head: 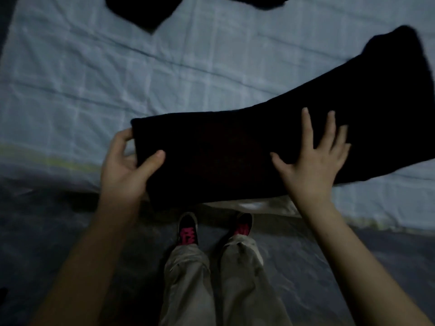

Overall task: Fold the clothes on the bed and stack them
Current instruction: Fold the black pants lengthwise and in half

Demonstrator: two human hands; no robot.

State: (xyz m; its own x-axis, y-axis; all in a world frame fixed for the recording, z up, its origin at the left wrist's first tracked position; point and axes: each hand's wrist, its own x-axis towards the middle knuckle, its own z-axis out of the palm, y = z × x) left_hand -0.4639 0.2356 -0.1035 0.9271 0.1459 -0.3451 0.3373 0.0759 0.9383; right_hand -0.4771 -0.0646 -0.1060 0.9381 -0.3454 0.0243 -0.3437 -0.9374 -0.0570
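Head: 2 garments (pixel 259 156) (pixel 146 12), 2 hands (pixel 124 168) (pixel 313 161)

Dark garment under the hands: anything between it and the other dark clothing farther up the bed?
Nothing visible. Left hand grips the dark garment, right hand lies flat on it; only wrinkled sheet lies between it and the other dark clothing.

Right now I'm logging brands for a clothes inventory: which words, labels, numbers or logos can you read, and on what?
Nothing here can be read.
Left shoe: pink marks on top, too blurred to read.
Right shoe: pink marks, likewise too blurred.
Black garment, second dark garment, bed sheet: no text visible.
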